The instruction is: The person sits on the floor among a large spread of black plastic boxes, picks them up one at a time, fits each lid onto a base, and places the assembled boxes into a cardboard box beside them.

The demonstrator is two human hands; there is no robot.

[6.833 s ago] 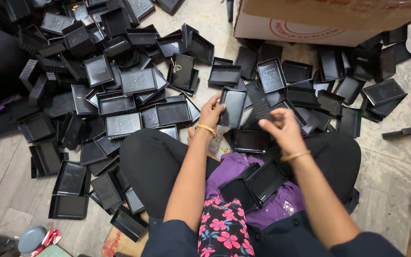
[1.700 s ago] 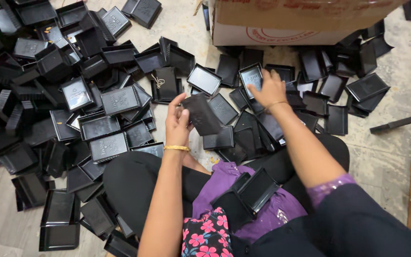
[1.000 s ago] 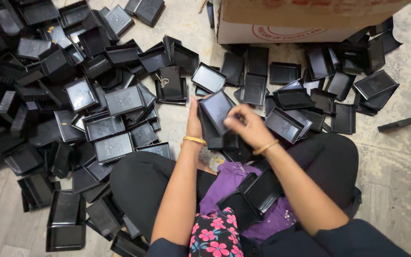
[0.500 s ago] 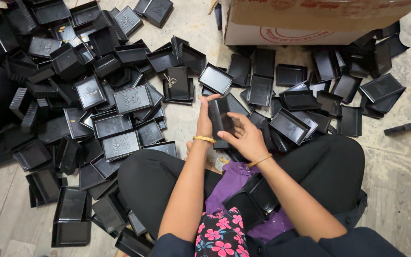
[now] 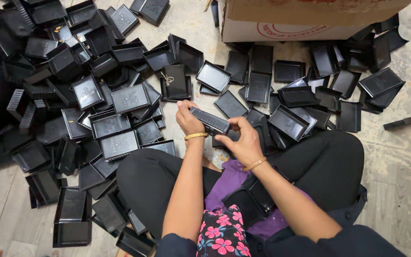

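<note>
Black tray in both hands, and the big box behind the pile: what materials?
Black tray: looks like moulded plastic, matte to semi-gloss; thin walls, ribbed rim and soft sheen suggest it, same as the trays heaped on the floor. Left hand and right hand grip its ends. Box: brown corrugated cardboard, dull, with a white printed side; folded edges show.

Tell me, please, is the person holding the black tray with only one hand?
No, both the left hand and the right hand grip the black tray, one at each end.
</note>
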